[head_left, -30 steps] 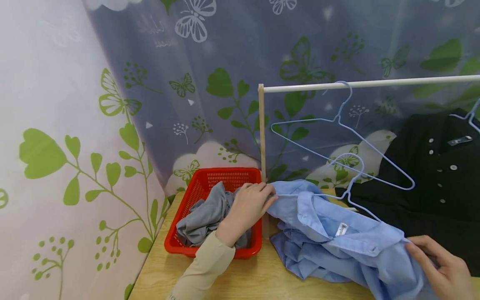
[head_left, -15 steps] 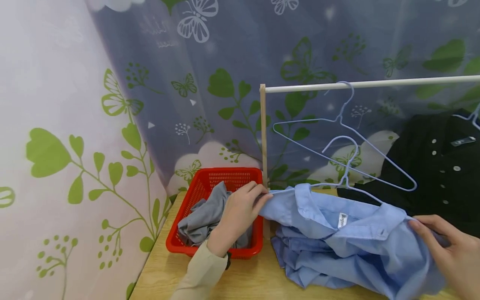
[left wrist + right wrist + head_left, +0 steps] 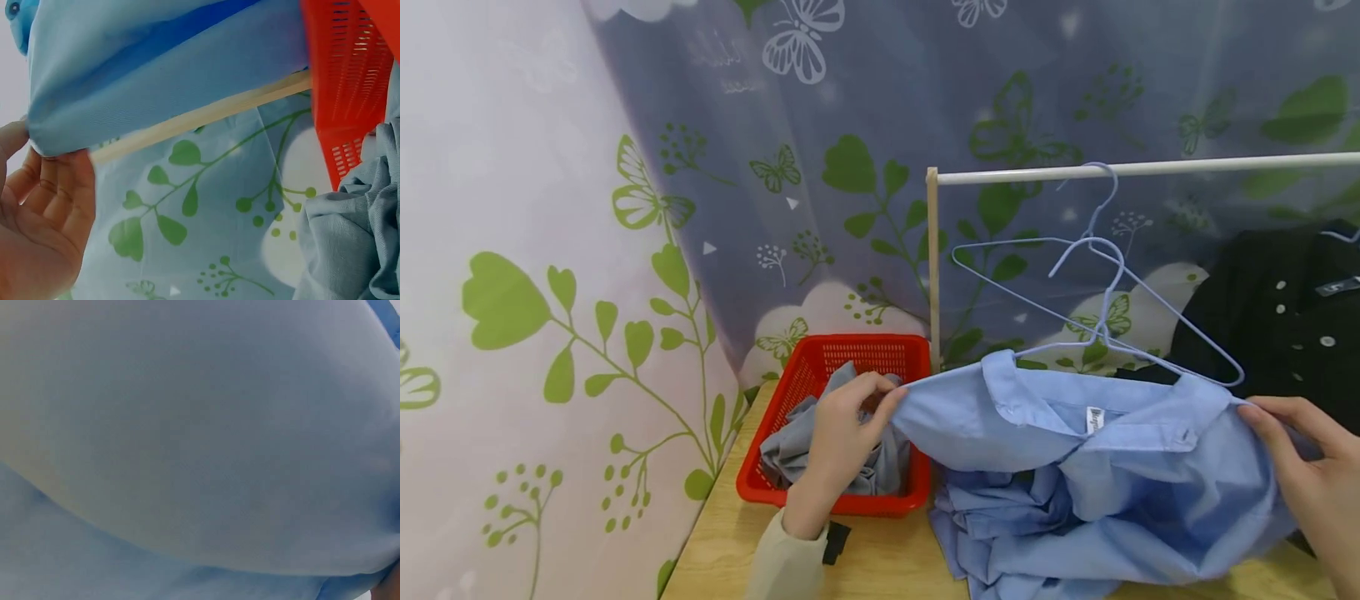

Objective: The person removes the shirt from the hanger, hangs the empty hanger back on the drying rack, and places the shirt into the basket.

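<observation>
A light blue collared shirt (image 3: 1000, 425) is stretched between my two hands, its white label showing inside the collar. A pale blue hanger (image 3: 1102, 329) sits inside it, with the hook and neck rising out of the collar. My left hand (image 3: 846, 429) pinches the shirt's left shoulder end between thumb and fingers, beside the red basket. My right hand (image 3: 1318, 467) pinches the opposite shoulder. In the left wrist view, the left hand (image 3: 47, 219) grips the cloth's corner. Shirt cloth (image 3: 200, 437) fills the right wrist view. The shirt's lower part lies bunched on the table.
A red basket (image 3: 748, 479) with grey cloth (image 3: 793, 446) in it stands left on the wooden table (image 3: 715, 533). A white rail (image 3: 1210, 167) on a wooden post (image 3: 934, 267) carries a bare hanger (image 3: 1097, 212) behind the shirt. A black buttoned garment (image 3: 1232, 308) is at right.
The shirt and its hanger have risen. My left hand has moved left and down, my right hand up, and the shoulders are now spread wider.
</observation>
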{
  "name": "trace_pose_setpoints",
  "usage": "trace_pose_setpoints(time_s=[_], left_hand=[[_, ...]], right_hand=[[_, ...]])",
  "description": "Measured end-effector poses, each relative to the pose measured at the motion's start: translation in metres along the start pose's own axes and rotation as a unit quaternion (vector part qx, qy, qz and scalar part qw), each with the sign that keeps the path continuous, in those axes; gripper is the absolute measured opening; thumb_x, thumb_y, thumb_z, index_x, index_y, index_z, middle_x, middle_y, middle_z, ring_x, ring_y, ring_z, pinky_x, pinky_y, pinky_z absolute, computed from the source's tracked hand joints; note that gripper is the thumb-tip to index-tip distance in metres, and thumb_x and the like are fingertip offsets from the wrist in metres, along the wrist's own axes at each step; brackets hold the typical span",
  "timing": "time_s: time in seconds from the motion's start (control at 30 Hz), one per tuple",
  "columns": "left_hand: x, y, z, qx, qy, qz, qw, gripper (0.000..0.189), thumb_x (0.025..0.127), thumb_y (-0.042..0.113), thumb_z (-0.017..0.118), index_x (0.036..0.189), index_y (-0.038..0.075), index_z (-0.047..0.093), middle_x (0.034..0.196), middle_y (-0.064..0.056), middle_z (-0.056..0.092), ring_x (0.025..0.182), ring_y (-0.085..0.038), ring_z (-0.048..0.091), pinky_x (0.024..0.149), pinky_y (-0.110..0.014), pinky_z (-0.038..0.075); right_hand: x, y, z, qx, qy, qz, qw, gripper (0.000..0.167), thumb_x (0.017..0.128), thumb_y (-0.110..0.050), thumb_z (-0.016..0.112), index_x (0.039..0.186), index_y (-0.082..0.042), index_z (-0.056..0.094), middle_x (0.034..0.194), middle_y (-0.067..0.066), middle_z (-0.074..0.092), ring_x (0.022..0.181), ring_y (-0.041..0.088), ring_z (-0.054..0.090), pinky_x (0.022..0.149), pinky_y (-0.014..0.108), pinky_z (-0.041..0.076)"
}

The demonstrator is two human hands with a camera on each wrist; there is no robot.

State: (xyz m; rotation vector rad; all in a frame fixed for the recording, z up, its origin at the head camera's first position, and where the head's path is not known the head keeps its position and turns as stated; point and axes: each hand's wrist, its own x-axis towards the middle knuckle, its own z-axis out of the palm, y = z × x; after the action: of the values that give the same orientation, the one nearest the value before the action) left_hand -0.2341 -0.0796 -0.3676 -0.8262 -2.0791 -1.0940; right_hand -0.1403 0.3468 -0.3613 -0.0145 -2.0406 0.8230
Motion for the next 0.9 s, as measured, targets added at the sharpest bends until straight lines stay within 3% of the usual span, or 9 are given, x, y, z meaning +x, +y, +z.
trace_pose_setpoints(time_s=[0.2,0.33,0.47,0.7,0.9], left_hand=[[-0.012,-0.007,-0.009,-0.027,0.015,-0.037,0.9988,0.008,0.097,0.020,0.070,0.090,0.017,0.069,0.068,0.009,0.053,0.055,-0.005,0.040,0.049,-0.022,0.036],[-0.022,-0.014,-0.013,-0.043,0.027,-0.060,0.9970,0.007,0.097,0.017,0.070,0.090,0.019,0.070,0.071,0.009,0.059,0.058,-0.005,0.051,0.052,-0.022,0.046],[-0.031,-0.020,-0.016,-0.029,0.045,-0.078,0.9955,0.006,0.096,0.018,0.071,0.091,0.020,0.073,0.076,0.007,0.069,0.064,-0.005,0.062,0.055,-0.022,0.052],[-0.040,-0.027,-0.013,0.003,0.041,-0.055,0.9976,0.008,0.096,0.019,0.070,0.093,0.016,0.076,0.076,0.003,0.072,0.059,-0.003,0.060,0.052,-0.019,0.048],[-0.040,-0.031,-0.011,0.014,0.036,-0.050,0.9980,0.009,0.097,0.022,0.069,0.093,0.017,0.076,0.078,0.004,0.073,0.058,-0.001,0.058,0.053,-0.018,0.046]], right_hand=[[0.003,-0.008,0.012,0.000,0.001,-0.001,1.0000,0.009,0.087,0.006,0.076,0.096,0.006,0.075,0.087,-0.049,0.050,0.075,-0.028,0.048,0.073,-0.004,0.038],[0.002,-0.015,0.023,0.025,-0.001,-0.010,0.9996,0.012,0.083,0.008,0.078,0.095,0.007,0.076,0.089,-0.049,0.054,0.079,-0.026,0.053,0.077,-0.003,0.040],[-0.003,-0.020,0.032,0.051,-0.016,-0.009,0.9985,0.012,0.082,0.008,0.079,0.094,0.006,0.077,0.090,-0.046,0.058,0.080,-0.023,0.058,0.077,-0.001,0.043],[-0.010,-0.018,0.042,0.064,-0.010,-0.023,0.9976,0.013,0.079,0.011,0.080,0.091,0.004,0.077,0.090,-0.042,0.061,0.082,-0.021,0.059,0.078,-0.001,0.043],[-0.012,-0.015,0.050,0.078,0.009,-0.033,0.9964,0.014,0.077,0.012,0.081,0.090,0.006,0.078,0.092,-0.040,0.062,0.083,-0.021,0.060,0.078,0.000,0.043]])
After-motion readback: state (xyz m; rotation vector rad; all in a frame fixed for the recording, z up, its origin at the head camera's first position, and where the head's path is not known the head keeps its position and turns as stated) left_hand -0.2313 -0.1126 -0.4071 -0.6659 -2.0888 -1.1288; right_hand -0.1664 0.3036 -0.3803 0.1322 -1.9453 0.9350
